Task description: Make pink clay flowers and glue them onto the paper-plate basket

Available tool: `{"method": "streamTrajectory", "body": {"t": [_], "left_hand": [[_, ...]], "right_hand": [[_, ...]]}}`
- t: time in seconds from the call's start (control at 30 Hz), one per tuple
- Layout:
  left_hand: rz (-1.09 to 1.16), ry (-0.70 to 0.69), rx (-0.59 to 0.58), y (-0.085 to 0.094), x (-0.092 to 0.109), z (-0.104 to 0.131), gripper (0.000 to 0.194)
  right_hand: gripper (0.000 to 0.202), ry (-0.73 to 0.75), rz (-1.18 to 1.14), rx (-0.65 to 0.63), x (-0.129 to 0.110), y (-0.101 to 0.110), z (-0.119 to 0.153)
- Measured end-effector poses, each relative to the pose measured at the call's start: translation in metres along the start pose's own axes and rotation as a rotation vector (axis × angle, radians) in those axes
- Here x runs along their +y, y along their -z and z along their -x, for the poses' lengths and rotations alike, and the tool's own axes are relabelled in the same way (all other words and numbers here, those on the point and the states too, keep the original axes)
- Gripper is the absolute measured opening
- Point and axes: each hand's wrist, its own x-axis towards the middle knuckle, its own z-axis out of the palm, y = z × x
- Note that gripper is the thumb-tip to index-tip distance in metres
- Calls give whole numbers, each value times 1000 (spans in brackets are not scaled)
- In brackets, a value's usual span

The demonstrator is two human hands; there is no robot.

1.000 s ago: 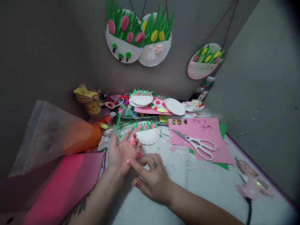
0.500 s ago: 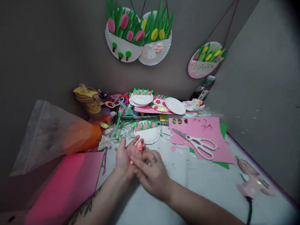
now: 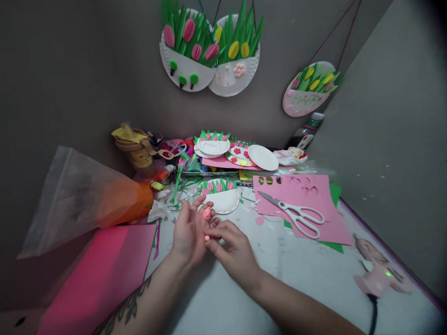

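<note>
My left hand (image 3: 189,234) is palm up with its fingers loosely curled, and a lump of pink modelling clay (image 3: 207,213) rests against them. Close beside that palm, my right hand (image 3: 235,251) pinches a small pink clay ball (image 3: 207,238) between thumb and fingertips. Just beyond both hands lies a half paper-plate basket (image 3: 223,201) with green paper grass and pink paper tulips. To the right, white-handled scissors (image 3: 297,214) rest on a pink sheet (image 3: 317,188) that has cut-out holes.
A clear zip bag (image 3: 80,193) and a large pink sheet (image 3: 98,271) are on the left. Behind stand a cup (image 3: 136,154), decorated plates (image 3: 213,147) and a dark bottle (image 3: 309,129). A pink glue gun (image 3: 378,274) lies right. Finished plate baskets (image 3: 190,77) hang on the wall.
My right fingers have lifted off my left palm and moved slightly right, with the small clay ball now in their pinch. The larger lump stays at my left fingers.
</note>
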Motion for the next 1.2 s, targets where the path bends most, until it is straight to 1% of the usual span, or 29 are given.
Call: {"method": "streamTrajectory", "body": {"t": [0.03, 0.1, 0.17, 0.2, 0.23, 0.3, 0.37, 0.43, 0.47, 0.53, 0.6, 0.7, 0.87, 1.2], "left_hand": [[-11, -28, -8, 1, 3, -1, 41], [-92, -130, -10, 5, 11, -6, 33], [-285, -271, 22, 11, 20, -12, 18], [-417, -332, 40, 15, 25, -16, 14], [-560, -372, 47, 20, 28, -19, 16], [-889, -396, 2, 29, 33, -25, 19], [-1264, -384, -93, 38, 34, -29, 18], [-1626, -366, -186, 45, 32, -31, 22], [-1771, -355, -225, 47, 31, -32, 25], [-1960, -332, -277, 51, 28, -32, 28], [-2039, -314, -308, 52, 27, -31, 29], [-2070, -293, -331, 53, 26, -30, 29], [-2087, -298, -336, 54, 25, -31, 29], [-2083, -298, -342, 55, 23, -32, 28]], "right_hand": [[13, -1, 18, 21, 0, 4, -2], [11, -16, 93, 90, 4, 14, -5], [10, -40, 211, 156, 11, 24, -6], [10, -45, 275, 155, 15, 27, -6], [10, -42, 338, 126, 19, 28, -5], [9, -37, 467, 18, 25, 28, -2], [8, -45, 589, -89, 27, 23, 1], [6, -54, 693, -159, 26, 19, 1], [5, -54, 733, -181, 25, 17, 1], [3, -48, 795, -208, 24, 14, 0], [3, -46, 833, -223, 24, 12, -2], [6, -46, 870, -237, 27, 11, -3], [10, -51, 914, -254, 33, 8, -6], [12, -65, 902, -277, 33, 7, -9]]}}
